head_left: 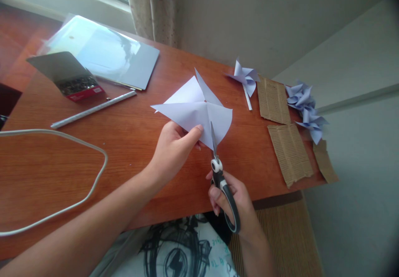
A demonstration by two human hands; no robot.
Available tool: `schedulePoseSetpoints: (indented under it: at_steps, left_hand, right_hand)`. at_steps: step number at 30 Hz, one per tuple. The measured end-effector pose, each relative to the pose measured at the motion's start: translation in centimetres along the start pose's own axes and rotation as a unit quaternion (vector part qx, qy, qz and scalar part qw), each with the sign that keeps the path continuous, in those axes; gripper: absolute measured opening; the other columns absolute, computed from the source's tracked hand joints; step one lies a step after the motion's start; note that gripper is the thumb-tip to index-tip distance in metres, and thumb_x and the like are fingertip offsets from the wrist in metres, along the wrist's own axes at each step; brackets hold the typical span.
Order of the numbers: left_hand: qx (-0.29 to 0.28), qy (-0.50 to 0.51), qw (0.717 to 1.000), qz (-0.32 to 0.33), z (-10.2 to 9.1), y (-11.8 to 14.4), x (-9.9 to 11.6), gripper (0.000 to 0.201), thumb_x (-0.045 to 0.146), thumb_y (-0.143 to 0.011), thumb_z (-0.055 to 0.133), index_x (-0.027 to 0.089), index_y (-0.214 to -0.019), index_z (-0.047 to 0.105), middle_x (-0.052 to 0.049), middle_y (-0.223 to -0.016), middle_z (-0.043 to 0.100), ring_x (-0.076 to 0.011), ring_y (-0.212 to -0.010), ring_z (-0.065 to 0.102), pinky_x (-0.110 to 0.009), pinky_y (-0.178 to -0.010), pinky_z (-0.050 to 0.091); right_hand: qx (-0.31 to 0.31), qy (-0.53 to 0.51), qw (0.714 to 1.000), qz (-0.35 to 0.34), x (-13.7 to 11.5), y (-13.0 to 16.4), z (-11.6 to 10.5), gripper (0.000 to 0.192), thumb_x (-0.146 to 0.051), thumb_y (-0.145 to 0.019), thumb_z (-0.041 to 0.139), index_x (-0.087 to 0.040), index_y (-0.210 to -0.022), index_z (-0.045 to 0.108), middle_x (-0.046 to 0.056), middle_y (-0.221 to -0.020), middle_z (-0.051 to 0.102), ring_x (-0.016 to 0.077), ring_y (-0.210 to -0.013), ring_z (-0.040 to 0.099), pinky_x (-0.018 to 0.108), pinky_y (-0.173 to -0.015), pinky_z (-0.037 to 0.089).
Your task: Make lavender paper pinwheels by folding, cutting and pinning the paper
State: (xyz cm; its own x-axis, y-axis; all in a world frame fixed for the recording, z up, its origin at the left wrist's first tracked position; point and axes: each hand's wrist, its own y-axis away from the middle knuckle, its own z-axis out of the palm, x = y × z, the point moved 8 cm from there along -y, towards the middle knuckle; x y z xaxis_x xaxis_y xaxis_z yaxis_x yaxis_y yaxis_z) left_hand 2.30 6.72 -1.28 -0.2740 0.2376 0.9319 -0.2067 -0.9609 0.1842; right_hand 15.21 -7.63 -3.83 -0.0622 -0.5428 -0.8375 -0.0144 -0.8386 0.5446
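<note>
My left hand [176, 146] pinches a white sheet of paper [190, 117] near its lower edge, thumb on top. Cuts run from the paper's corners toward the middle, and some flaps stand up. In my right hand [235, 196] is a pair of scissors [216, 164] with black and white handles. Its blades lie at the paper's near edge, pointing toward the middle, with one blade showing over the sheet. The other blade is mostly hidden. Both hands are above the wooden table.
Paper pinwheels [245, 77] and corrugated cardboard pieces [272, 100] lie at the right. Farther left are an open box of small metal pieces [77, 85], a rolled white stick [93, 110], a grey folder [137, 60] and a white cable [99, 152]. The table [140, 210] ends near my body.
</note>
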Motion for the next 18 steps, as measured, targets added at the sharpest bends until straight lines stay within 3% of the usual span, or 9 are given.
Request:
schedulePoseSetpoints:
  at_steps: [18]
  left_hand:
    - [0.006, -0.002, 1.000, -0.009, 0.04, 0.09, 0.13, 0.018, 0.027, -0.082, 0.072, 0.014, -0.071, 0.067, -0.002, -0.064, 0.069, -0.0131, -0.055, 0.061, -0.022, -0.053, 0.049]
  right_hand:
    - [0.003, -0.019, 1.000, 0.001, 0.14, 0.11, 0.36, 0.041, -0.054, -0.086, 0.073, -0.018, -0.102, 0.059, -0.008, -0.056, 0.051, 0.0062, -0.043, 0.044, 0.017, -0.043, 0.036]
